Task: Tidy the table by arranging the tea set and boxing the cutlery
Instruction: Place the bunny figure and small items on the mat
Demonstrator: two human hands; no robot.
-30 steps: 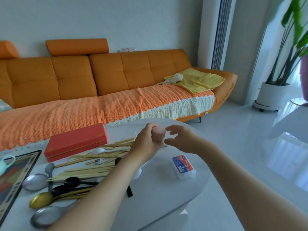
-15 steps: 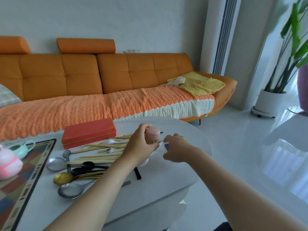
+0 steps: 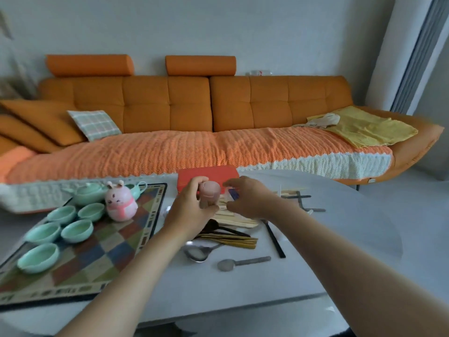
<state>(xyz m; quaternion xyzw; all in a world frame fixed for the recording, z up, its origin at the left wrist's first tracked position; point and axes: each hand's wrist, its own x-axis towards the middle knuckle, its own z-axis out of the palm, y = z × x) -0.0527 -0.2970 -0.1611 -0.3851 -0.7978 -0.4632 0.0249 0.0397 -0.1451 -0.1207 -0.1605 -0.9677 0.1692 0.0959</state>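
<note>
Left hand (image 3: 192, 207) is gripping a small pink container (image 3: 209, 195) at frame centre, fingers wrapped around its side. Right hand (image 3: 245, 197) is pinching a small blue-and-white pack (image 3: 233, 193) just right of it. Both are hovering over the pile of chopsticks (image 3: 233, 218) and spoons (image 3: 213, 242) on the white surface (image 3: 340, 239), in front of the red box (image 3: 206, 175). Green teacups (image 3: 77, 230), teapot (image 3: 88, 192) and pink rabbit figure (image 3: 120, 202) are sitting on the checked tray (image 3: 116, 249) at left.
</note>
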